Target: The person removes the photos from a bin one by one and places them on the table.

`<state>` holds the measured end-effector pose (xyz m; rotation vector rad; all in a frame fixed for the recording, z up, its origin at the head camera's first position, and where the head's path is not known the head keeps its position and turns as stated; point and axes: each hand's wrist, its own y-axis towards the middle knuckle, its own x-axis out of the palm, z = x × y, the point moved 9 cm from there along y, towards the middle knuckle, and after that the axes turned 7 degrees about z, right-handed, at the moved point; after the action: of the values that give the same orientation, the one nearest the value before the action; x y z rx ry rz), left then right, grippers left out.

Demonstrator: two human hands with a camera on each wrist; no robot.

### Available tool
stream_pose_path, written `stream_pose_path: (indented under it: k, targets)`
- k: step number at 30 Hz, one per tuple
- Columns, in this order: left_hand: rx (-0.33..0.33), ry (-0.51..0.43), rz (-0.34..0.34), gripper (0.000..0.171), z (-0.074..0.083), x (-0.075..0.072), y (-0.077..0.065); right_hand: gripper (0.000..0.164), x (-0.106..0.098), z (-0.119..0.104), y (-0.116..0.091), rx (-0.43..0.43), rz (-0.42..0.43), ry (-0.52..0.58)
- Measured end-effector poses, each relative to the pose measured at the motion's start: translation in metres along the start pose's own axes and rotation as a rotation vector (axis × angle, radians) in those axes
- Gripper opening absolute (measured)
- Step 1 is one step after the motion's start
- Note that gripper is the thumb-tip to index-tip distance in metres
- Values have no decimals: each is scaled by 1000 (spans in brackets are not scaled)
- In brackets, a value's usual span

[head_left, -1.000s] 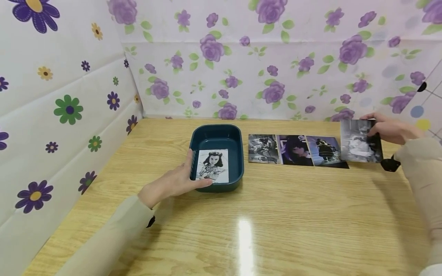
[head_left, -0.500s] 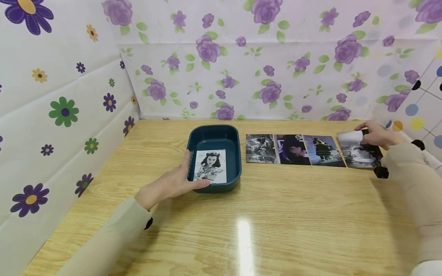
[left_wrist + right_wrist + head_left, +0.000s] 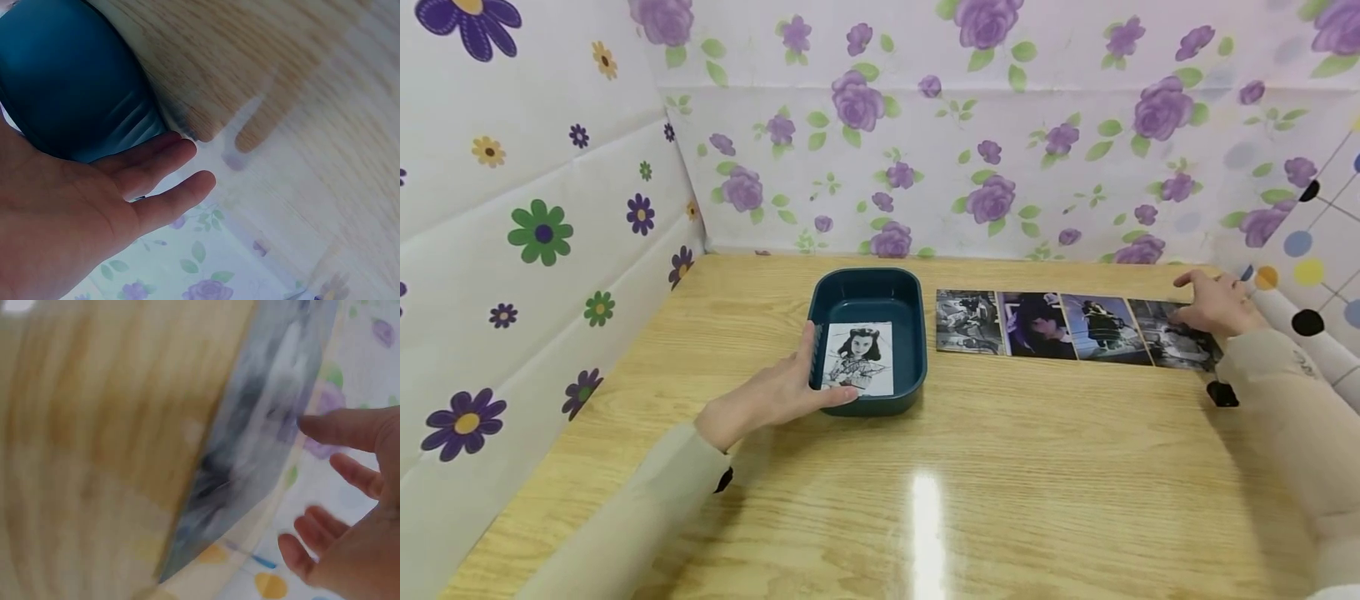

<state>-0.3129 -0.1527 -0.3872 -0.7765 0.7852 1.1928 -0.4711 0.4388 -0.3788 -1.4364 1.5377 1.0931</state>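
Note:
My left hand (image 3: pixel 767 393) rests against the dark teal tray (image 3: pixel 912 333), fingers along its left wall and thumb across the front rim. In the left wrist view those fingers (image 3: pixel 169 159) look nearly straight beside the tray's outer wall (image 3: pixel 75 81). A black-and-white portrait photo (image 3: pixel 859 360) lies in the tray. My right hand (image 3: pixel 1219 304) is over the rightmost photo (image 3: pixel 1172 340) of a row, holding nothing. The right wrist view shows its fingers spread and loosely bent, with the thumb tip by the blurred photo (image 3: pixel 250 431); contact cannot be told.
Left of that photo lie a photo of a figure in a dark dress (image 3: pixel 1103 327), a purple-toned photo (image 3: pixel 1037 325) and a grey photo (image 3: pixel 967 322), edge to edge. Flowered sheets (image 3: pixel 940 167) wall the wooden table (image 3: pixel 1000 467) at the back and sides.
My right hand has lowered the rightmost photo onto the table at the row's end and let it go. The left hand has stayed at the tray.

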Motion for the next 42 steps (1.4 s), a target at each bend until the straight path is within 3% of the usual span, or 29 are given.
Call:
stream_pose_path:
  k: [4, 9, 14, 18, 26, 31, 35, 39, 42]
  targets:
    - [-9, 21, -16, 131, 0, -1, 0, 58, -8, -34, 2, -32, 81, 191]
    - [-22, 34, -24, 131, 0, -1, -1, 57, -11, -111, 6, -101, 100, 427]
    - [-28, 37, -24, 131, -3, -1, 0, 51, 2, -204, 3, -240, 19, 598]
    - [-32, 37, -25, 131, -4, -1, 0, 46, 23, -272, -5, -360, -93, 627]
    - [-27, 7, -21, 131, -5, 0, -1, 45, 74, -389, -25, -660, -263, 513]
    - [-31, -10, -20, 131, -6, 0, -2, 55, 109, -440, -34, -788, -339, 307]
    - [-32, -6, -24, 131, -5, -1, -3, 69, 138, -460, -36, -813, -407, 61]
    - [-22, -6, -30, 130, -2, -1, -2, 78, 160, -461, -35, -756, -467, -158]
    - [-23, -11, -29, 131, -1, 0, -1, 75, 166, -459, -36, -732, -466, -251]
